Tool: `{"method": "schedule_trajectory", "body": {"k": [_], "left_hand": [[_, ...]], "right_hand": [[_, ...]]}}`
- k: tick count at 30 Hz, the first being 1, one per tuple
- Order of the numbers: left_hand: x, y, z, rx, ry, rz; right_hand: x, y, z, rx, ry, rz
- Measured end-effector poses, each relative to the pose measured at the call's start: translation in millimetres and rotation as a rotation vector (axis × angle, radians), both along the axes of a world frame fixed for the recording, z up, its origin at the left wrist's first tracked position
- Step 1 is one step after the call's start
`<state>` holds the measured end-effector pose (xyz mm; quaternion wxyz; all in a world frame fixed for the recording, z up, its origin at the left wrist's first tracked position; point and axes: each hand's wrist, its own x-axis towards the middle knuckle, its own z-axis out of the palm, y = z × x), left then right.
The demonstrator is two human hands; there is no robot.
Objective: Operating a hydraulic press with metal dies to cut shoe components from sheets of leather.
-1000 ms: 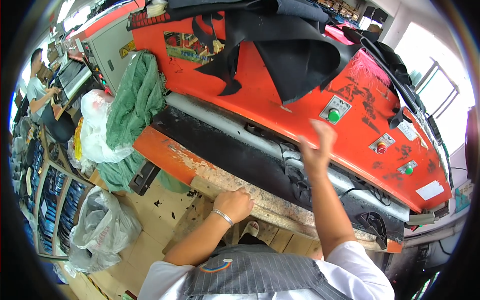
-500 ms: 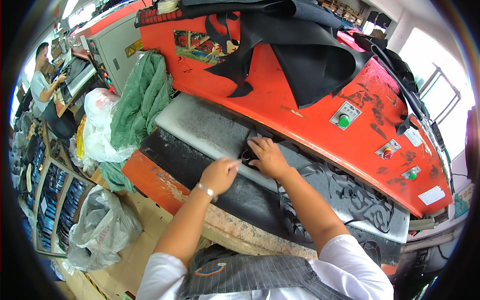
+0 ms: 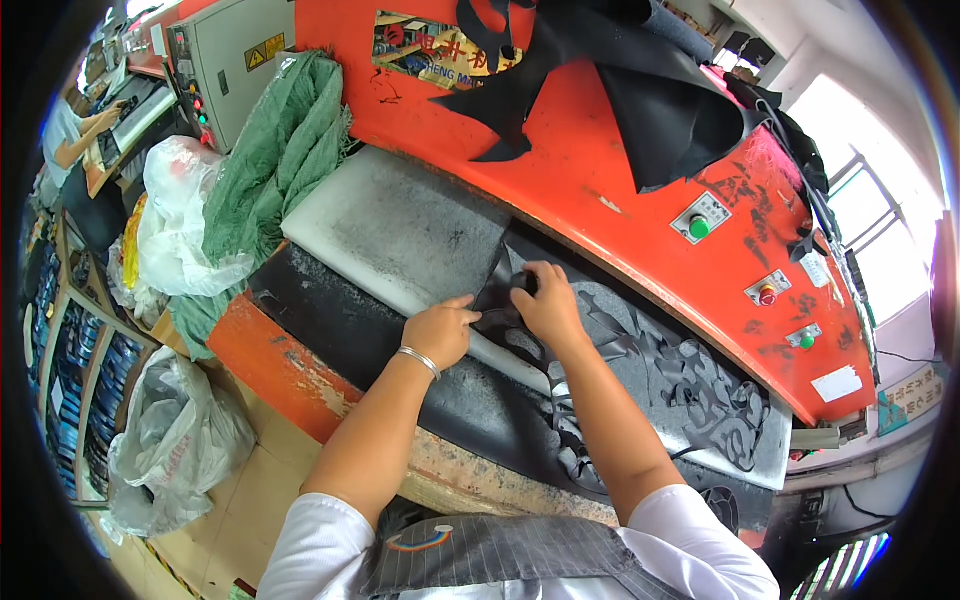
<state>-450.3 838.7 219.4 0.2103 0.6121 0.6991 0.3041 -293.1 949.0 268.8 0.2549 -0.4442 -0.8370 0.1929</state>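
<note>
A black sheet point(image 3: 505, 262), leather-like, lies on the pale cutting board point(image 3: 400, 215). At its left corner my left hand point(image 3: 438, 334), with a bangle at the wrist, is closed, thumb and forefinger at the sheet's edge. My right hand point(image 3: 552, 305) is curled round a small dark curved thing point(image 3: 522, 284) on the sheet; its kind is mostly hidden by the fingers. Right of that hand, the sheet is a web of cut-out holes and curved scraps point(image 3: 715, 405). Some black scraps point(image 3: 575, 455) hang over the board's front edge.
A red press beam point(image 3: 620, 215) spans behind the board, with a green button point(image 3: 699, 228) and a red button point(image 3: 767, 295). Black offcuts point(image 3: 660, 120) drape over it. Green sacking point(image 3: 275, 160) and plastic bags point(image 3: 180, 430) are at left. Another person point(image 3: 75, 140) works far left.
The view has shifted, showing more of the board. My left hand has come to the sheet's left edge, its blur gone. My right hand has curled more tightly round the dark thing.
</note>
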Motion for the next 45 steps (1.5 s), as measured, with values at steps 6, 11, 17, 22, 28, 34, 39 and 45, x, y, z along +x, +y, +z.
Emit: {"method": "schedule_trajectory", "body": {"k": [6, 11, 17, 22, 28, 34, 39, 45], "left_hand": [[3, 5, -12, 0.064, -0.089, 0.01], [-2, -3, -7, 0.016, -0.093, -0.02], [-13, 3, 4, -0.075, 0.007, -0.145], [-6, 11, 19, -0.132, 0.082, -0.172], [-6, 21, 3, 0.163, -0.203, 0.127], [36, 38, 47, 0.158, -0.393, 0.037], [141, 85, 131, 0.296, -0.291, -0.508], [174, 93, 203, 0.233, -0.043, -0.345]], "right_hand": [[-31, 33, -34, -0.003, -0.157, -0.083], [1, 22, -38, -0.12, -0.116, 0.127], [9, 14, -49, -0.112, -0.193, 0.121], [12, 20, -41, -0.088, -0.144, 0.101], [47, 22, -32, -0.004, 0.171, 0.148], [236, -19, 36, 0.481, 0.357, -0.464], [450, 36, 88, 0.751, 0.495, -1.13], [500, 60, 114, 0.517, 0.573, -1.407]]}}
